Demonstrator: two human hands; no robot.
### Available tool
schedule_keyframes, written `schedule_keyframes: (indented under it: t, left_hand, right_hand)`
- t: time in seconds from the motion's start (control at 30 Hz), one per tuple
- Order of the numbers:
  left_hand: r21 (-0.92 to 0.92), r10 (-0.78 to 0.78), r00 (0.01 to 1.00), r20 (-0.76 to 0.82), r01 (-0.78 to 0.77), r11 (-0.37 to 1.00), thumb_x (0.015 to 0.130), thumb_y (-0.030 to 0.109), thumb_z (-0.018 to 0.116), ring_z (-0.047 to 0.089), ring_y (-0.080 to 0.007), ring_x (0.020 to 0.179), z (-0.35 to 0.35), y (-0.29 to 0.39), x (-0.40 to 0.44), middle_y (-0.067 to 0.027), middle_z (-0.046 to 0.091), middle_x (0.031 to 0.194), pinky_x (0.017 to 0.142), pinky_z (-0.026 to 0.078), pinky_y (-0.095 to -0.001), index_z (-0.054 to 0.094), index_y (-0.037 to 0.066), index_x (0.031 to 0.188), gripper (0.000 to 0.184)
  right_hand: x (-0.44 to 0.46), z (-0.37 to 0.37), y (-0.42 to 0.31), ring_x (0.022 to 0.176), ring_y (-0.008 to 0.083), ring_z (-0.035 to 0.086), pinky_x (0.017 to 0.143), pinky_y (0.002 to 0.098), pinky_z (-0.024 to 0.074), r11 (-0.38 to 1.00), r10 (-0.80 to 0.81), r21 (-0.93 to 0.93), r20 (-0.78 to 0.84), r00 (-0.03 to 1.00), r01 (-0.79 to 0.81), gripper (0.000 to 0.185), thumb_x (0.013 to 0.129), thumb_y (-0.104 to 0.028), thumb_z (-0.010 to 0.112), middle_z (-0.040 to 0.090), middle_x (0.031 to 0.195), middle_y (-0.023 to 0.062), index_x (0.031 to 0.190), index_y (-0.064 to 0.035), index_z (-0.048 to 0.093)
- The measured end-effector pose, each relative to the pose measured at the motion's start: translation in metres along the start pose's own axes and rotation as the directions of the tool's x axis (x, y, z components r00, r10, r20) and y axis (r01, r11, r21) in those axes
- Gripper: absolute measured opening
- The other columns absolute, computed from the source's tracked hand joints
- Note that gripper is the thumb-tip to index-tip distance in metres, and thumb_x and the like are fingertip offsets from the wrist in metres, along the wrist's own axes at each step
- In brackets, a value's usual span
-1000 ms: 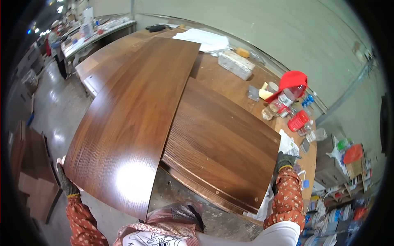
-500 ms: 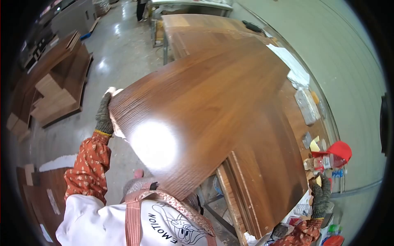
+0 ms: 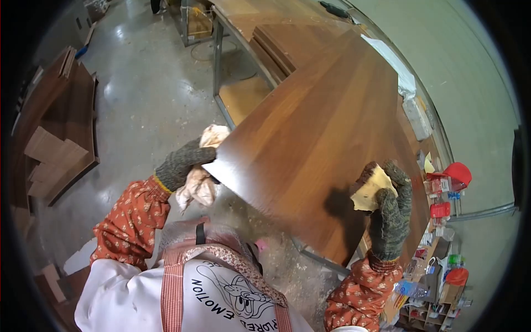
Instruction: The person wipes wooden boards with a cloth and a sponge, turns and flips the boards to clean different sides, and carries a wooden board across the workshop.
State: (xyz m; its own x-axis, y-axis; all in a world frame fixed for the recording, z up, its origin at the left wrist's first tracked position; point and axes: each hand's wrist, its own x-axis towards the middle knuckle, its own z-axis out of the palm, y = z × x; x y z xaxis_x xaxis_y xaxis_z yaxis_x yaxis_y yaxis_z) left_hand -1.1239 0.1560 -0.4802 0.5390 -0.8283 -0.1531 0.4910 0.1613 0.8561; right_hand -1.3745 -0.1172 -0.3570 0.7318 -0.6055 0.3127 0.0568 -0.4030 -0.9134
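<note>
A brown wood-grain panel [image 3: 298, 144] lies slantwise over the workbench, its near left corner jutting past the bench edge. My left hand [image 3: 182, 161], in a dark knitted glove, is closed at that corner, with a stained whitish rag [image 3: 200, 188] bunched between hand and panel. Above the panel's right part is my right hand [image 3: 391, 213], gloved the same way. Its fingers are wrapped round a ragged yellow pad [image 3: 374, 191] with a dark brown side; whether it is sponge or folded sandpaper I cannot tell. A shadow falls on the panel beside it.
More panels [image 3: 276, 47] are stacked on the far part of the bench. Along the wall side lie a white wrapped block [image 3: 417, 119], a red cap [image 3: 458, 174] and several bottles. Leaning boards [image 3: 66, 110] stand on the floor at left.
My right hand has come from the bench's right edge to above the panel, carrying the yellow pad. My left hand and the panel's corner have shifted right in view, and the panel is turned.
</note>
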Motion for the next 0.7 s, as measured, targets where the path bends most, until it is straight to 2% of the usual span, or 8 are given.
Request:
schedule_keyframes:
  t: [0.07, 0.1, 0.23, 0.37, 0.47, 0.57, 0.63, 0.7]
  left_hand:
    - [-0.075, -0.085, 0.993, 0.077, 0.091, 0.993, 0.084, 0.022, 0.065, 0.062, -0.019, 0.094, -0.007, -0.005, 0.0, -0.0125, 0.062, 0.108, 0.084, 0.051, -0.0311, 0.05, -0.004, 0.124, 0.05]
    - [-0.146, -0.102, 0.985, 0.137, 0.121, 0.982, 0.082, 0.023, 0.066, 0.061, -0.0242, 0.099, -0.001, -0.001, 0.0, -0.0163, 0.059, 0.115, 0.087, 0.051, -0.0365, 0.043, -0.004, 0.13, 0.059]
    - [-0.114, -0.121, 0.974, 0.191, 0.144, 0.983, 0.084, 0.025, 0.065, 0.063, -0.0208, 0.09, -0.01, -0.01, 0.008, -0.0134, 0.06, 0.11, 0.076, 0.055, -0.0349, 0.044, -0.001, 0.128, 0.055]
    - [-0.272, -0.069, 0.998, 0.017, 0.07, 0.96, 0.084, 0.028, 0.065, 0.062, -0.02, 0.09, -0.019, -0.02, 0.003, -0.0098, 0.059, 0.114, 0.074, 0.055, -0.034, 0.044, 0.003, 0.13, 0.056]
    - [-0.349, -0.074, 0.992, -0.099, 0.035, 0.936, 0.087, 0.016, 0.063, 0.062, -0.0185, 0.099, -0.027, -0.029, 0.004, -0.0105, 0.06, 0.115, 0.087, 0.051, -0.0302, 0.049, 0.0, 0.126, 0.045]
    - [-0.358, -0.101, 0.983, -0.156, 0.039, 0.933, 0.086, 0.018, 0.064, 0.062, -0.0227, 0.101, -0.034, -0.033, 0.004, -0.0118, 0.058, 0.119, 0.08, 0.055, -0.0357, 0.046, 0.003, 0.13, 0.05]
    - [-0.365, -0.129, 0.968, -0.217, 0.043, 0.93, 0.086, 0.019, 0.065, 0.061, -0.0255, 0.102, -0.038, -0.036, 0.004, -0.0127, 0.058, 0.12, 0.074, 0.057, -0.0399, 0.045, 0.005, 0.132, 0.052]
    - [-0.392, -0.087, 0.955, -0.285, -0.033, 0.919, 0.085, 0.018, 0.065, 0.062, -0.0257, 0.102, -0.044, -0.046, 0.005, -0.0129, 0.058, 0.118, 0.076, 0.056, -0.0386, 0.046, 0.003, 0.131, 0.051]
  right_hand:
    - [-0.01, 0.025, -0.015, 0.112, 0.0194, 0.051, 0.095, 0.0328, 0.0424, 0.999, 0.033, -0.011, 0.01, 0.999, -0.032, 0.054, 0.088, -0.033, 0.062, 0.051, 0.124, 0.0088, 0.128, -0.0011, 0.046]
    - [-0.013, 0.031, -0.024, 0.112, 0.0194, 0.051, 0.096, 0.033, 0.0421, 0.998, 0.054, -0.018, 0.011, 0.998, -0.054, 0.054, 0.088, -0.033, 0.062, 0.051, 0.124, 0.0088, 0.128, -0.0014, 0.046]
    - [-0.029, 0.057, -0.039, 0.113, 0.0197, 0.051, 0.096, 0.0344, 0.0428, 0.998, 0.069, -0.018, 0.063, 0.996, -0.068, 0.052, 0.087, -0.027, 0.066, 0.05, 0.126, 0.0098, 0.128, -0.004, 0.044]
    - [-0.036, 0.111, -0.04, 0.105, 0.0216, 0.057, 0.088, 0.0352, 0.0494, 1.0, 0.006, 0.002, 0.186, 0.983, -0.007, 0.055, 0.082, -0.009, 0.072, 0.055, 0.112, 0.0105, 0.128, -0.0043, 0.043]
    - [-0.023, 0.141, -0.029, 0.1, 0.0253, 0.059, 0.085, 0.0375, 0.049, 0.97, -0.119, -0.173, 0.278, 0.953, 0.172, 0.051, 0.08, -0.011, 0.072, 0.057, 0.108, 0.0125, 0.124, -0.004, 0.048]
    - [0.003, 0.173, -0.035, 0.088, 0.024, 0.062, 0.075, 0.0334, 0.051, 0.797, -0.27, -0.437, 0.361, 0.892, 0.418, 0.043, 0.077, -0.01, 0.075, 0.06, 0.098, 0.013, 0.115, -0.0034, 0.055]
    - [0.02, 0.184, -0.03, 0.086, 0.0268, 0.06, 0.073, 0.0353, 0.0501, 0.621, -0.3, -0.571, 0.459, 0.836, 0.536, 0.045, 0.075, -0.011, 0.075, 0.06, 0.097, 0.0141, 0.115, -0.0037, 0.055]
    - [0.029, 0.19, -0.018, 0.084, 0.0297, 0.057, 0.07, 0.0385, 0.0483, 0.404, -0.332, -0.673, 0.523, 0.785, 0.62, 0.046, 0.075, -0.017, 0.069, 0.059, 0.098, 0.0151, 0.116, -0.0036, 0.055]
